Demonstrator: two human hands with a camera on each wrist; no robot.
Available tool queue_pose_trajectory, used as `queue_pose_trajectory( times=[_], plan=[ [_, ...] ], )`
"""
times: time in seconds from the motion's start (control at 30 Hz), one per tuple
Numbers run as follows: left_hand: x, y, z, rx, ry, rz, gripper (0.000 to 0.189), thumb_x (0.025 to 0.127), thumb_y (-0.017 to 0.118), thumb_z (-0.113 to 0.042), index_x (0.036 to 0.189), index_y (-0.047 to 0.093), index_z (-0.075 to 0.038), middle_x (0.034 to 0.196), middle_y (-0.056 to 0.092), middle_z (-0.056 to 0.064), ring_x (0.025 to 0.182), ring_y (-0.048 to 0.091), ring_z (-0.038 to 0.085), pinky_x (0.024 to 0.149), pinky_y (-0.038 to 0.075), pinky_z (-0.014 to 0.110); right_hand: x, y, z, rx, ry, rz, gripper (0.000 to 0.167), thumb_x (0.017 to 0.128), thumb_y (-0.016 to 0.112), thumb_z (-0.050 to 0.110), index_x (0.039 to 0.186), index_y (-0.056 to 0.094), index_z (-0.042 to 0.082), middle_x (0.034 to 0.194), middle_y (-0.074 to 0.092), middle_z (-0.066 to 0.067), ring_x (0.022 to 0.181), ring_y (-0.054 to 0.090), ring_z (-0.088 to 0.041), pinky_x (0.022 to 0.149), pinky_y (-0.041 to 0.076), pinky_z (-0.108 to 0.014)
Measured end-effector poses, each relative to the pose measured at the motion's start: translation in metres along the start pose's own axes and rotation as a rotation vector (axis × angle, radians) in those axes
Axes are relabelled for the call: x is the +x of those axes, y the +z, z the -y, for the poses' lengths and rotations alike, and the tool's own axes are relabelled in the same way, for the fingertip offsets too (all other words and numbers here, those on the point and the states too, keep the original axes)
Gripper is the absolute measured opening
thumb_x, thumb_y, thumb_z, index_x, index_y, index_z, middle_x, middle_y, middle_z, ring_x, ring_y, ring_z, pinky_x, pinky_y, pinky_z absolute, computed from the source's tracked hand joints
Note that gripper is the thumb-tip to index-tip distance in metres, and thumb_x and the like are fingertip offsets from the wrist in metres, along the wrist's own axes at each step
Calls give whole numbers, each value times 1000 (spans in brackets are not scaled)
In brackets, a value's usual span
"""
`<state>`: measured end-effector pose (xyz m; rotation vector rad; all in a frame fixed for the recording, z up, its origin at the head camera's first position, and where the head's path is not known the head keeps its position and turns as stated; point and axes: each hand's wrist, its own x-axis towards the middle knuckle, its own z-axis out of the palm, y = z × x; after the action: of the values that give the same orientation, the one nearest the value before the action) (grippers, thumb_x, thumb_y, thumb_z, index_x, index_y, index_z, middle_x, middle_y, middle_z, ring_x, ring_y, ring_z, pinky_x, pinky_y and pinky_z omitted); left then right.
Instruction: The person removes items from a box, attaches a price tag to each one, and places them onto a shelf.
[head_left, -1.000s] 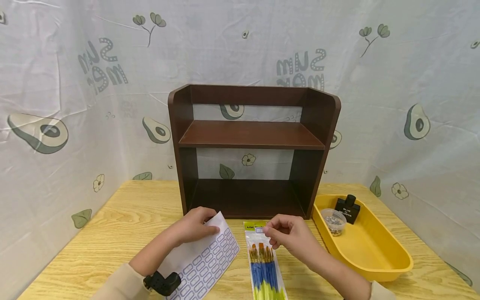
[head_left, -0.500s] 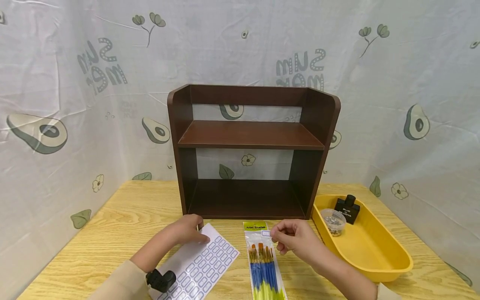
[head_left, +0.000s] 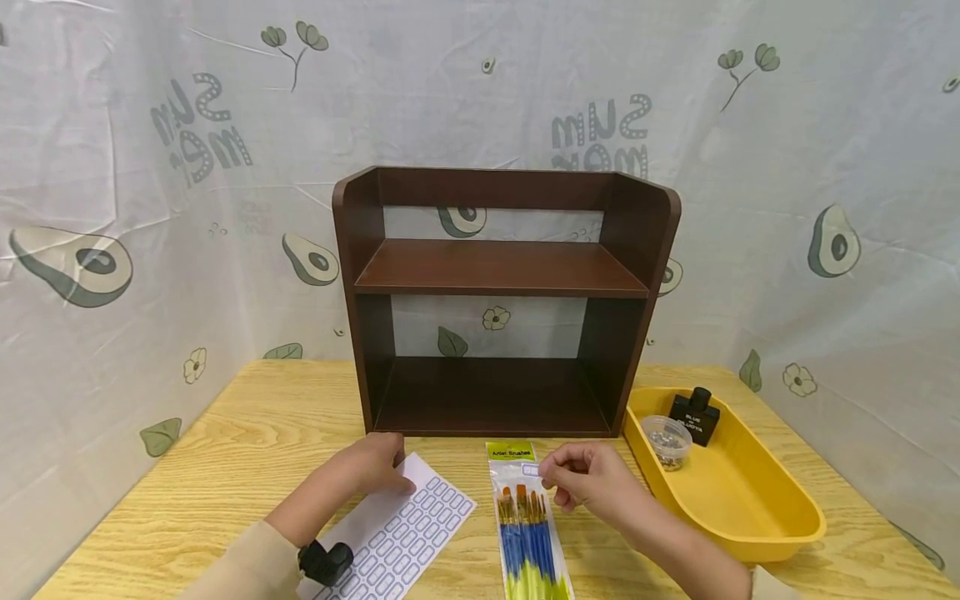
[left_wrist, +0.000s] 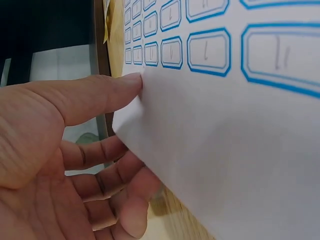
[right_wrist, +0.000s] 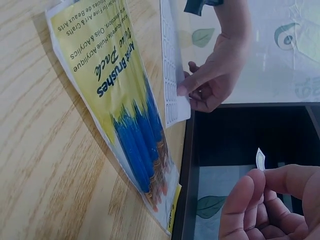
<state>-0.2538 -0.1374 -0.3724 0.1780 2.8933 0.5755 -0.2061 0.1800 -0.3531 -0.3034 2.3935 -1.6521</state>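
Note:
My left hand [head_left: 369, 468] holds a white sheet of blue-bordered label stickers [head_left: 420, 521] by its far edge. In the left wrist view the thumb lies on the sheet's printed face, the other fingers behind it. Between thumb and forefinger, my right hand [head_left: 596, 482] pinches one small label sticker [right_wrist: 260, 159], its free end pointing up in the right wrist view. A clear pack of artist brushes [head_left: 528, 533] with blue handles and a yellow-green header lies on the table. In the head view the sticker overlaps the upper part of this pack.
A dark brown two-tier shelf [head_left: 498, 296] stands behind the hands. To the right, a yellow tray [head_left: 738, 508] bears a black bottle [head_left: 695, 417] and a clear round tub [head_left: 667, 442] of small metal pieces. A patterned white curtain surrounds the wooden table [head_left: 247, 433].
My left hand has shifted left and down, and the sheet has tipped lower toward the table. My right hand has moved slightly right and down with the sticker.

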Motion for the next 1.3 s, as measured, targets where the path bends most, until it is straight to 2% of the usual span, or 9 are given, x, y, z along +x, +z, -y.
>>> queue_pose_trajectory(
  times=[0.17,0.33,0.53,0.63,0.73,0.9,1.03,1.17,1.3],
  plan=[
    [-1,-1,-2,44,-4,-6,39,81,90,-26,101,61,-9,89,60,5,81,55,22,70,49,36,-1,-2,-2,-31,-10,-5,19,102,65,8,106,71,-9,85,71,-6,67,60,-14,61,55,-24],
    [-1,0,-6,125,4,-27,50,82,88,-30,116,63,-5,97,70,7,85,61,24,82,57,46,-2,-2,-4,-30,5,5,19,101,65,9,105,71,-9,83,71,-5,69,61,-15,59,55,-25],
    [-3,4,-10,110,71,-140,39,89,82,-26,115,64,-4,100,70,11,83,60,23,78,58,44,-1,1,-9,-14,4,70,19,101,65,7,103,71,-11,78,70,-2,67,63,-13,60,58,-25],
    [-6,5,-16,26,154,-176,27,91,81,-22,106,65,-5,95,70,9,77,56,20,71,55,37,1,4,-12,-22,23,91,18,100,65,5,102,71,-12,75,70,-3,66,63,-12,60,57,-23],
    [-10,6,-23,-92,228,-158,18,93,78,-18,100,66,-7,83,66,5,71,55,17,63,49,30,4,8,-15,-41,43,99,17,99,66,4,100,72,-11,75,70,-4,64,62,-11,59,56,-23],
    [-16,9,-31,-268,328,-82,12,96,74,-16,93,65,-8,70,55,1,63,50,13,53,40,23,8,12,-20,-45,74,124,16,99,66,5,99,71,-10,78,72,-5,63,63,-9,61,59,-24],
    [-22,14,-37,-385,400,17,13,98,71,-17,92,66,-6,72,58,2,60,54,12,52,43,23,9,14,-25,-18,105,152,16,101,64,5,99,70,-10,78,71,-4,63,65,-8,62,60,-24],
    [-28,20,-43,-515,419,105,14,99,68,-16,92,67,-4,76,66,9,61,66,17,56,54,26,10,15,-30,13,130,170,15,102,63,5,100,70,-9,78,68,-3,63,65,-8,62,59,-22],
    [-30,27,-49,-653,366,162,15,100,65,-12,96,67,2,82,71,16,66,71,19,61,62,32,12,15,-32,24,145,181,15,102,62,5,99,69,-7,79,68,-2,64,66,-7,62,59,-22]
  ],
)
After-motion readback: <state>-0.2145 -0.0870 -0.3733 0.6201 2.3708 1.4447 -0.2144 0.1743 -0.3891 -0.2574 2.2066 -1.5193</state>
